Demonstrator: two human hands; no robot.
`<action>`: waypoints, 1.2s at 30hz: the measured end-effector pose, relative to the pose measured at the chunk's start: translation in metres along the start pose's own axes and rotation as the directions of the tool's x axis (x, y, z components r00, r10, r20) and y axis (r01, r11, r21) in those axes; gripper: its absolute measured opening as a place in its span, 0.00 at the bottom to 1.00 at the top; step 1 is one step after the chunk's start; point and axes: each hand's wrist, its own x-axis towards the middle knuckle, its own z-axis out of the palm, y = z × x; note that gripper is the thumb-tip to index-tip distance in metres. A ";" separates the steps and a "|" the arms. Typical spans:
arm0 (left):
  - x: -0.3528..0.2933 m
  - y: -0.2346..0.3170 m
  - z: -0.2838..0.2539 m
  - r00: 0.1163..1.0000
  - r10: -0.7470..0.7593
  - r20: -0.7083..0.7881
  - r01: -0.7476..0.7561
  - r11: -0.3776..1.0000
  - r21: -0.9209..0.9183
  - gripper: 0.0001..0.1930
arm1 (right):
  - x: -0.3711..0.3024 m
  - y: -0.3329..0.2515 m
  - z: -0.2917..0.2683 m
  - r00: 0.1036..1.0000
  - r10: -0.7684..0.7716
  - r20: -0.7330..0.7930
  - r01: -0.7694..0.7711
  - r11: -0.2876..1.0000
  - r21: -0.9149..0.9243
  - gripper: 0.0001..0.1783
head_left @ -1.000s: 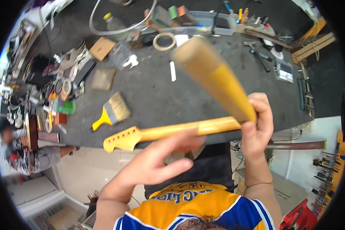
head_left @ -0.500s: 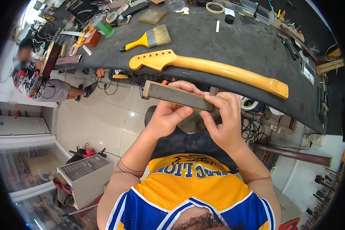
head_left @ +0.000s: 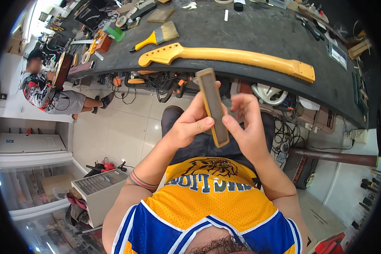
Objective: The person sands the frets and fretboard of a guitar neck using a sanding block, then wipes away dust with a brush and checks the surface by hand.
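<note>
Workbench edge (head_left: pixel 249 73) ahead, tiled floor (head_left: pixel 129 122) leftward; left fingers (head_left: pixel 193 110) pinching block (head_left: pixel 216 106), right fingers (head_left: pixel 247 103) parted.

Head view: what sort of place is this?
Probably a guitar-building or repair workshop: a guitar neck lies on a dark workbench, with a wide yellow-handled paintbrush close by.
</note>
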 end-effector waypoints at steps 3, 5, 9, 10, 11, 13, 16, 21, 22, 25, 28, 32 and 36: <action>0.002 -0.010 0.018 0.996 -0.085 0.030 0.088 0.991 -0.101 0.51 | 0.010 -0.001 -0.008 0.984 0.155 0.086 -0.168 0.968 0.184 0.31; 0.008 -0.017 0.022 0.994 -0.079 0.071 0.093 0.973 -0.213 0.50 | 0.014 -0.002 -0.010 0.948 0.269 0.169 -0.312 0.888 0.337 0.33; 0.015 -0.021 0.024 0.993 -0.116 0.024 0.119 0.953 -0.278 0.52 | 0.013 -0.003 -0.014 0.940 0.286 0.188 -0.330 0.902 0.278 0.33; 0.016 -0.021 0.025 0.993 -0.116 0.023 0.118 0.951 -0.285 0.52 | 0.014 -0.003 -0.014 0.943 0.282 0.176 -0.322 0.907 0.271 0.34; 0.017 -0.022 0.025 0.993 -0.113 0.026 0.116 0.947 -0.300 0.52 | 0.015 -0.003 -0.014 0.947 0.277 0.165 -0.313 0.913 0.263 0.34; 0.018 -0.024 0.023 0.994 -0.109 0.026 0.112 0.941 -0.320 0.52 | 0.016 -0.008 -0.013 0.948 0.272 0.164 -0.310 0.906 0.289 0.36; 0.020 -0.025 0.017 0.995 -0.086 0.051 0.098 0.927 -0.361 0.52 | 0.017 -0.005 -0.012 0.970 0.199 0.142 -0.231 0.936 0.267 0.38; 0.023 -0.015 0.015 0.988 -0.097 0.117 0.131 0.934 -0.333 0.50 | 0.019 -0.022 -0.003 0.962 0.255 0.094 -0.270 0.937 0.222 0.42; 0.023 -0.015 0.013 0.988 -0.096 0.123 0.133 0.932 -0.336 0.50 | 0.019 -0.020 -0.001 0.969 0.234 0.074 -0.245 0.946 0.214 0.43; 0.021 -0.018 0.007 0.985 -0.112 0.133 0.154 0.915 -0.372 0.51 | 0.017 -0.011 0.006 0.983 0.181 0.027 -0.183 0.967 0.176 0.44; 0.017 -0.018 0.003 0.984 -0.107 0.143 0.154 0.911 -0.383 0.51 | 0.016 -0.004 0.010 0.992 0.122 0.008 -0.123 0.989 0.080 0.44; 0.009 -0.018 0.000 0.987 -0.067 0.147 0.127 0.885 -0.448 0.50 | 0.014 -0.004 0.021 0.997 0.079 0.014 -0.079 0.997 0.012 0.43; -0.007 -0.022 -0.015 0.990 -0.038 0.135 0.085 0.927 -0.365 0.46 | 0.024 -0.004 0.020 0.941 0.284 0.185 -0.337 0.832 0.441 0.35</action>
